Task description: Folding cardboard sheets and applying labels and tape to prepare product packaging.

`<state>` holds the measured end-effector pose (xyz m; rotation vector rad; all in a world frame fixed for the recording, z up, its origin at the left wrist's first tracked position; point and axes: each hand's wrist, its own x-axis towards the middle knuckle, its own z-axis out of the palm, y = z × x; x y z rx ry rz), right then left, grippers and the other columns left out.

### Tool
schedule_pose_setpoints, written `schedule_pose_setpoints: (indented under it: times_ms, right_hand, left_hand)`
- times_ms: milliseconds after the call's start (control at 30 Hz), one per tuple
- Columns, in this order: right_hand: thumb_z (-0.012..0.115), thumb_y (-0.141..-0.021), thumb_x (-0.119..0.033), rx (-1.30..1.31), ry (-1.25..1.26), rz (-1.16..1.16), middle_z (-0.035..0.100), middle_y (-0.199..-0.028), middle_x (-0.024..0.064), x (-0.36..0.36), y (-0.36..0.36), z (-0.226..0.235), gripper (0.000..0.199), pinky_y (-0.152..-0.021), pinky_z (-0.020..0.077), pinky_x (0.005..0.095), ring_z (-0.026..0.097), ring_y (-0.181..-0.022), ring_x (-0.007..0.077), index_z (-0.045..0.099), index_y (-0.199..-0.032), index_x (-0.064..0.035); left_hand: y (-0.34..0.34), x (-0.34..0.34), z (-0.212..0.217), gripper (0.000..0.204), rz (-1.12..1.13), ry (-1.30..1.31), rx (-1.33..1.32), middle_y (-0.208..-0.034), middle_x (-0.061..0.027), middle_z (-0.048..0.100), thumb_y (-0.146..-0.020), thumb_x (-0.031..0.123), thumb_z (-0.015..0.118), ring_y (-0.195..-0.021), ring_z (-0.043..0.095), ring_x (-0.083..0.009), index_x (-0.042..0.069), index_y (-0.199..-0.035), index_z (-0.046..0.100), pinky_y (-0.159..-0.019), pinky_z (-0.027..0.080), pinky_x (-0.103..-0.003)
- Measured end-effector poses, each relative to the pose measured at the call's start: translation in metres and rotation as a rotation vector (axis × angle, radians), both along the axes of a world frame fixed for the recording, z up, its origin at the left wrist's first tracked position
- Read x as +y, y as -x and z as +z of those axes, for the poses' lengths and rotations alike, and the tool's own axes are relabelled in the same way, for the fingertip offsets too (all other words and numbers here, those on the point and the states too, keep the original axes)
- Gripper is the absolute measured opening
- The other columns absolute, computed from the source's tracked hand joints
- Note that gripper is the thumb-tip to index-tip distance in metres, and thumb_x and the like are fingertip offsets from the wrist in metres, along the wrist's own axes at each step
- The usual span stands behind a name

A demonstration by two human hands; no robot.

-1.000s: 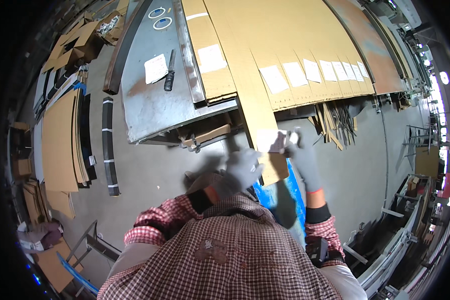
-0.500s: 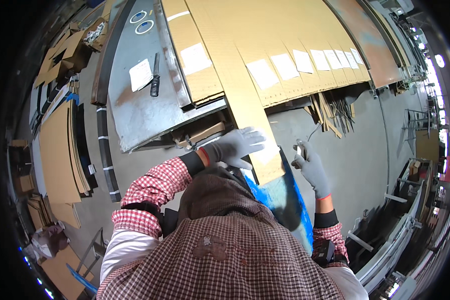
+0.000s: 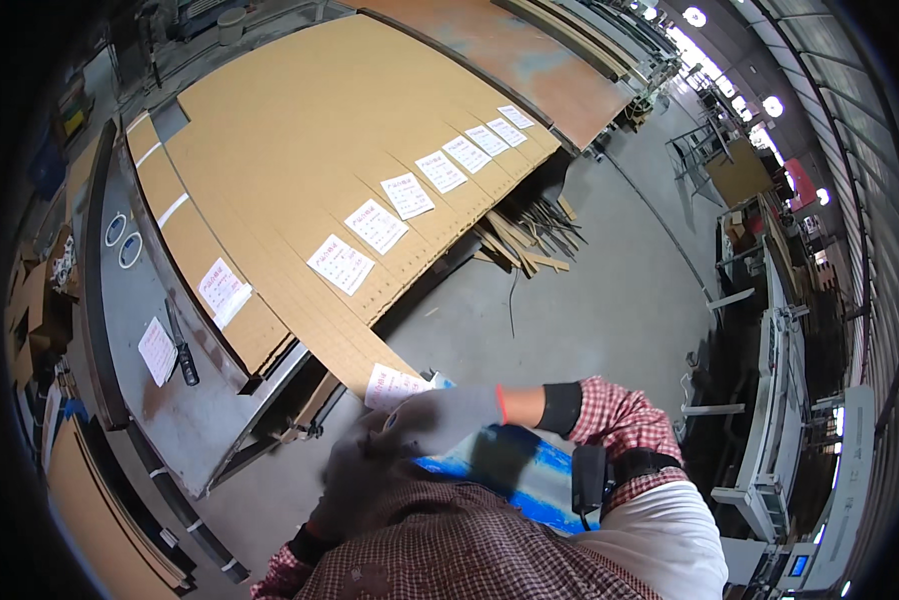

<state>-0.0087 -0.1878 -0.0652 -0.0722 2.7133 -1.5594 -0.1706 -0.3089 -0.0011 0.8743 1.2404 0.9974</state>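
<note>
Both my hands wear grey gloves and meet close in front of my body. My right hand [image 3: 442,420] reaches across to the left with its fingers curled; a small thing shows at the fingertips, too blurred to name. Touching or just beneath it is my left hand [image 3: 355,475], dark and smeared, its fingers hidden. Just beyond the hands lies the near end of a long cardboard strip [image 3: 342,345], which juts out from the stack. A white printed label [image 3: 390,384] lies on that end, partly covered by my right glove.
A broad cardboard stack [image 3: 300,130] bears several white labels along its near edge. On the grey metal table [image 3: 205,430] at left lie a black-handled knife [image 3: 183,355], a paper sheet [image 3: 158,352] and two rings. Cardboard scraps [image 3: 515,240] stick out under the stack. A blue-edged surface [image 3: 545,460] is beside me.
My left hand has left the strip and drawn back toward my body. My right hand has come across to meet it. The view has turned to the right.
</note>
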Motion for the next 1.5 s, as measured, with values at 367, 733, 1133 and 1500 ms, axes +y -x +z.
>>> schedule_pose_setpoints:
  times_ms: [367,733,1133,1500]
  right_hand:
    - [0.06,-0.081,-0.013,-0.395,-0.008,-0.343,0.07,-0.093,0.0165,0.087,-0.022,-0.206,0.024,-0.073,0.0504,0.0359,0.062,-0.079,0.0201,0.068,-0.099,0.0018]
    - [0.08,-0.065,-0.045,-0.527,-0.73,-0.887,0.036,-0.137,0.0361,-0.049,0.018,-0.063,0.107,-0.098,0.0402,0.0486,0.044,-0.121,0.0486,0.027,-0.144,0.0022]
    - [0.077,-0.069,-0.016,-0.121,0.449,-1.174,0.057,-0.117,0.0196,-0.022,-0.018,-0.033,0.067,-0.089,0.0459,0.0358,0.057,-0.108,0.0298,0.048,-0.128,-0.0039]
    - [0.061,-0.08,-0.023,-0.868,0.064,-0.325,0.065,-0.075,0.0119,0.051,0.027,0.007,0.029,-0.059,0.05,0.0333,0.065,-0.065,0.0215,0.059,-0.096,0.0018]
  left_hand:
    - [0.016,-0.004,-0.231,0.024,-0.116,-0.183,0.499,-0.079,-0.0083,0.064,-0.084,0.014,0.061,-0.074,0.062,-0.0188,0.0,-0.102,0.065,-0.065,0.05,-0.033]
    - [0.028,0.002,-0.19,0.025,0.045,0.117,0.347,-0.096,-0.0099,0.068,-0.094,0.022,0.051,-0.091,0.064,-0.0227,0.004,-0.103,0.067,-0.081,0.05,-0.038]
    - [-0.033,0.058,-0.171,0.021,-0.102,-0.195,0.658,-0.08,-0.0102,0.068,-0.079,0.03,0.065,-0.075,0.067,-0.0296,0.016,-0.095,0.067,-0.067,0.052,-0.041]
    - [-0.036,0.055,-0.173,0.05,-0.196,-0.155,0.836,-0.082,-0.0167,0.067,-0.078,0.038,0.066,-0.076,0.066,-0.0351,0.008,-0.116,0.052,-0.068,0.051,-0.044]
